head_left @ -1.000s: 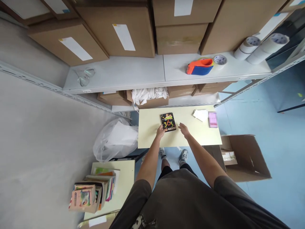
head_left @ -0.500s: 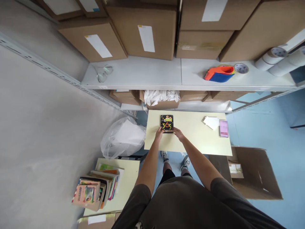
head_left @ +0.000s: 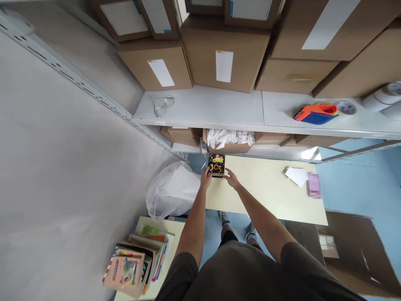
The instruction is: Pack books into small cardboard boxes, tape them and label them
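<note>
A black book with "365" in coloured digits [head_left: 216,164] is at the left end of the pale yellow table [head_left: 266,188], near its far edge. My left hand [head_left: 206,177] grips the book's lower left corner. Beside the lower right edge is my right hand [head_left: 231,178], its fingers apart and holding nothing; whether a fingertip touches the book is too small to tell. White paper [head_left: 296,176] and a pink item [head_left: 313,185] lie at the table's right end.
A shelf [head_left: 200,108] with cardboard boxes [head_left: 224,58], glasses [head_left: 161,106] and an orange and blue tool [head_left: 316,114] stands beyond the table. To the left are a plastic bag [head_left: 172,190] and stacked books [head_left: 131,267]. An open carton [head_left: 354,251] is at lower right.
The book has moved left to the table's left edge, with my left hand still on it. My right hand has come a little away from it. The view has shifted.
</note>
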The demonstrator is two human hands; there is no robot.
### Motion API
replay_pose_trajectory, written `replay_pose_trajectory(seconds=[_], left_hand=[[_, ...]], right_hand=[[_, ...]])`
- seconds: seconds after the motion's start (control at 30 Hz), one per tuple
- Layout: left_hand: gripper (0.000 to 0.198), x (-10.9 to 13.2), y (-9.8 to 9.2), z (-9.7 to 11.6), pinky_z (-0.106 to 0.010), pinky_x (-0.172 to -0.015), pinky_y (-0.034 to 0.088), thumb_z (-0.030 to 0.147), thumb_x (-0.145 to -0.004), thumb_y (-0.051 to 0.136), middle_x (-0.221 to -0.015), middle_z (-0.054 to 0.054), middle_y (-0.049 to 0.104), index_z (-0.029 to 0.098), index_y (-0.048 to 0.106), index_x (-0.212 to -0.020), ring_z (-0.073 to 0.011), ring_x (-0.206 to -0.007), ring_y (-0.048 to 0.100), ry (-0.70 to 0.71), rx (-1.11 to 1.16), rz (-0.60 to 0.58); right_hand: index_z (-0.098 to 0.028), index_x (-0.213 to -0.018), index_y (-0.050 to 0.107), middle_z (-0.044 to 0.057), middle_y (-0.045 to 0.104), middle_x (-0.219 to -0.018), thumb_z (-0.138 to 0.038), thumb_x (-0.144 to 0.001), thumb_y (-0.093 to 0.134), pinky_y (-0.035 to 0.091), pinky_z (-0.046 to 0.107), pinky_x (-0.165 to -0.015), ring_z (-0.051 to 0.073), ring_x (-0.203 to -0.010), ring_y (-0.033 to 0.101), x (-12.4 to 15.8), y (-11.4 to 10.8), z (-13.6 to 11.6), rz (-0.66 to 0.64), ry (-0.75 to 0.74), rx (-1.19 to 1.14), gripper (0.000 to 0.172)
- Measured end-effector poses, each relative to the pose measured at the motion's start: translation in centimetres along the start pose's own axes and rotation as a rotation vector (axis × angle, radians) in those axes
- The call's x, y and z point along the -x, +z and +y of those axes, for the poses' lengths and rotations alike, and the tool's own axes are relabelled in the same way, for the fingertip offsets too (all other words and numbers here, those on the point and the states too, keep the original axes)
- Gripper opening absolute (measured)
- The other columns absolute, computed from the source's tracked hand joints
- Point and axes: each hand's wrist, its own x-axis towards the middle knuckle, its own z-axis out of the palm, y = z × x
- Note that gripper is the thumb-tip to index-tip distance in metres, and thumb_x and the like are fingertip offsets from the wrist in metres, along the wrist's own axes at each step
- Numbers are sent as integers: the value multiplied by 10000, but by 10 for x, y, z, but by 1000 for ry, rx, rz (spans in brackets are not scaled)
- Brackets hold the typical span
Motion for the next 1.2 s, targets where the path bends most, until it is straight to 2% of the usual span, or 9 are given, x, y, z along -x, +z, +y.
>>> replay_pose_trajectory(seconds=[0.07,0.13,0.27,0.43,0.6,0.8,0.93,1.07,1.2], left_hand=[[525,6,0,20,-506,-1267,406,279,-912,682,-1464,-123,688,225,690,-1434,-331,-1431,583,31,-47,-13],[547,11,5,46,-491,-1268,413,291,-926,673,-1487,-130,670,219,662,-1468,-318,-1434,581,108,-70,-30],[576,20,35,111,-448,-1273,407,326,-957,662,-1548,-121,628,241,614,-1525,-294,-1466,555,254,-56,-28],[596,42,102,196,-443,-1245,427,362,-994,639,-1629,-107,561,280,559,-1579,-301,-1509,506,343,-30,-130],[650,73,184,257,-424,-1239,431,348,-977,663,-1645,-117,543,262,530,-1608,-306,-1517,495,368,-35,-219],[616,109,278,297,-417,-1210,461,299,-962,663,-1629,-118,556,253,571,-1569,-304,-1510,506,411,-7,-259],[605,125,322,318,-427,-1234,435,272,-955,668,-1628,-119,556,250,583,-1553,-299,-1514,500,422,-22,-268],[610,132,344,336,-437,-1244,425,280,-963,674,-1641,-106,544,271,572,-1564,-300,-1526,485,429,-25,-249],[618,136,345,348,-448,-1253,418,305,-967,691,-1654,-102,530,284,568,-1572,-304,-1540,473,438,-7,-216]], right_hand=[[-336,-1476,652,77,643,-1546,-298,-817,692,542,539,-1122,355,-1425,592,10,-20,-13,51,25,31,661],[-329,-1486,645,78,609,-1587,-274,-843,669,537,528,-1139,337,-1423,592,23,-45,-30,90,-33,61,646],[-331,-1491,651,66,620,-1572,-268,-898,629,505,526,-1185,308,-1429,583,57,-111,-63,219,-232,144,596],[-310,-1485,669,77,647,-1537,-278,-925,621,484,530,-1197,317,-1422,582,116,-210,-76,434,-311,161,563],[-292,-1491,660,90,667,-1501,-286,-928,603,485,519,-1186,306,-1391,597,171,-306,-53,574,-297,148,566],[-274,-1493,652,102,663,-1501,-289,-911,589,499,513,-1163,306,-1380,597,200,-405,-16,626,-328,155,585],[-264,-1493,650,104,648,-1525,-285,-910,570,507,508,-1150,302,-1357,610,203,-449,-5,647,-339,149,589],[-285,-1500,644,93,643,-1528,-299,-918,569,535,493,-1114,297,-1344,618,198,-476,-8,622,-360,161,586],[-279,-1515,633,101,641,-1530,-312,-925,571,506,512,-1164,306,-1397,591,177,-491,-25,555,-438,183,594]])
